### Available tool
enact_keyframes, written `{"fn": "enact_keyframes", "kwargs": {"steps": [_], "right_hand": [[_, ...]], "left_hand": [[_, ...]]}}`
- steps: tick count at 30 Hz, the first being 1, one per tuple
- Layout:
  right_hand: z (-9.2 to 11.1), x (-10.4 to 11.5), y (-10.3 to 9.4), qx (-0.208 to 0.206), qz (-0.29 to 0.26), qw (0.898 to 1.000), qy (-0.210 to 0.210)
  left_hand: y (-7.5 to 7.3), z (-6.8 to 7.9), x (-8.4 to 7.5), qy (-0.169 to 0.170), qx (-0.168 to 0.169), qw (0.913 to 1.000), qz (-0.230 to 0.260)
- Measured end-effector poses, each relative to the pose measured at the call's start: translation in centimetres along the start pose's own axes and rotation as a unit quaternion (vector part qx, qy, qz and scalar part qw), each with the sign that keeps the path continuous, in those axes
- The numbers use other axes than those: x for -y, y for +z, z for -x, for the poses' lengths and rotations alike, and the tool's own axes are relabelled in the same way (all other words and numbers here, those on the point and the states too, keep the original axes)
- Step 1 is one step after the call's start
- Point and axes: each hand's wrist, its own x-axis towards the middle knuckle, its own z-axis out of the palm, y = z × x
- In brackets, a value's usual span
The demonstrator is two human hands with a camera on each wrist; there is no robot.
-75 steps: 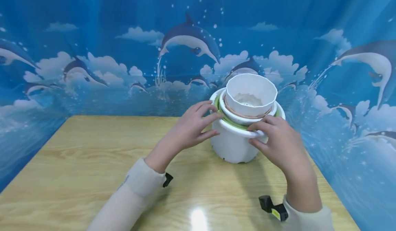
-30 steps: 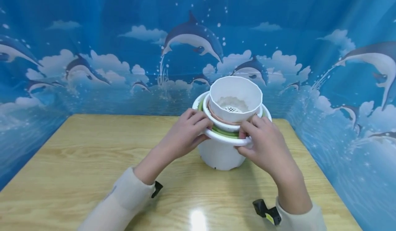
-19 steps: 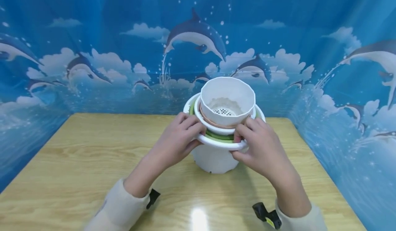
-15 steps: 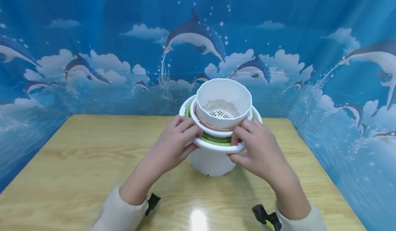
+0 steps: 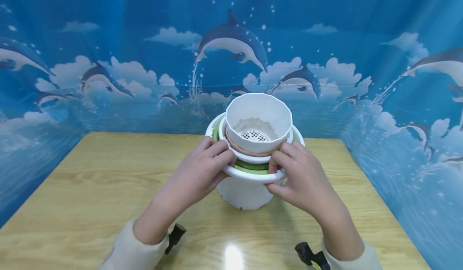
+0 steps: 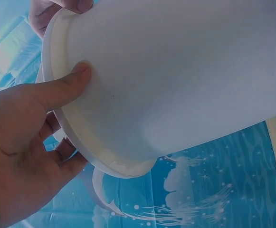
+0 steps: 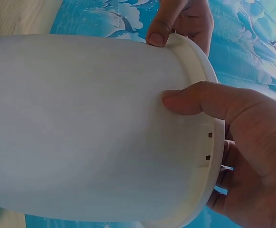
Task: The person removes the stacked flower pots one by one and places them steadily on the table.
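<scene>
A nested stack of flower pots stands before me in the head view. Outermost is a large white flower pot [image 5: 242, 193] with a thick rim. Inside it sit a green pot [image 5: 253, 166], a smaller white pot [image 5: 249, 158], a terracotta-coloured rim [image 5: 249, 151] and, on top, a faceted white pot [image 5: 267, 109] with a mesh bottom. My left hand [image 5: 200, 167] grips the large pot's rim at its near left, thumb [image 6: 76, 83] against the outer wall. At the near right my right hand [image 5: 304, 173] grips the same rim, fingers over it and thumb [image 7: 185, 100] below.
The wooden table [image 5: 90, 189] spreads out to the left and in front of the pots. A blue dolphin-print curtain [image 5: 144, 81] hangs behind the table and along both sides. Black wrist cameras [image 5: 311, 256] sit under the sleeves.
Both hands have closed from loosely touching onto the large pot's rim. The whole stack has shifted left and nearer to me, its mesh bottom now in sight.
</scene>
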Motion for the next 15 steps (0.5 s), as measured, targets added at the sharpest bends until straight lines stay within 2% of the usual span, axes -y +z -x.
{"fn": "enact_keyframes", "kwargs": {"steps": [15], "right_hand": [[0.08, -0.02, 0.00, 0.003, -0.004, 1.000, 0.009]], "left_hand": [[0.00, 0.10, 0.13, 0.004, 0.004, 0.9999, 0.010]]}}
